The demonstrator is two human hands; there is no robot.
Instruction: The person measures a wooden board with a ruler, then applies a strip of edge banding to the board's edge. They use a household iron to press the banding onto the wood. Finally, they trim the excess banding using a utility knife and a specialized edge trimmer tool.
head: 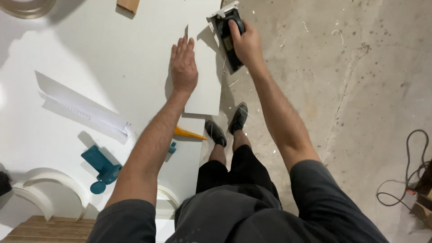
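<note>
Head cam looked straight down at me: left hand [183,67] was pressed flat, fingers spread out loose, on a narrow white laminate board strip [204,76] that stuck out over the edge of the big white worktable [90,58]. Right hand [245,42] was clenched around a black handheld power tool with a white base [227,38], sitting right at the strip's right edge. Teal plastic clamp [102,167] and an orange tool [189,133] lay on the table near my left arm. Black cable [411,171] was coiled on the concrete floor [351,90], well apart.
</note>
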